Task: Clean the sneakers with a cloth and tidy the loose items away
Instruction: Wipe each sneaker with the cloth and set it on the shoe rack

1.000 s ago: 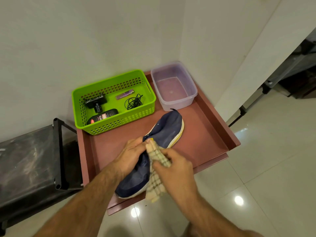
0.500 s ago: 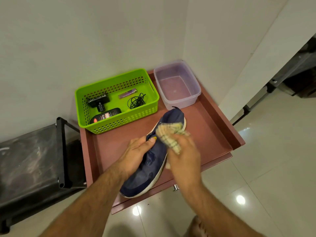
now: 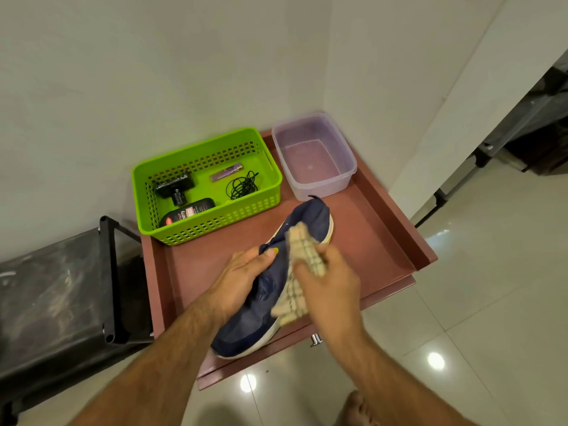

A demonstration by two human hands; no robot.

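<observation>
A navy sneaker (image 3: 255, 321) with a white sole lies diagonally on the maroon tray (image 3: 384, 235), toe toward me. My left hand (image 3: 239, 278) grips the sneaker's left side near the opening. My right hand (image 3: 329, 287) holds a beige checked cloth (image 3: 302, 265) bunched against the sneaker's upper and right side. A green basket (image 3: 273, 176) at the tray's back left holds a black brush, a dark polish bottle, a purple tube and a coil of black laces.
A clear plastic tub (image 3: 313, 155) stands at the tray's back right, against the wall corner. A black rack (image 3: 55, 290) sits left of the tray. Glossy tiled floor (image 3: 476, 318) lies to the right and in front. My foot (image 3: 356, 407) shows below.
My right hand has wiped the cloth along the sneaker: from its middle up toward the heel, then back down a little. My left hand has kept its hold.
</observation>
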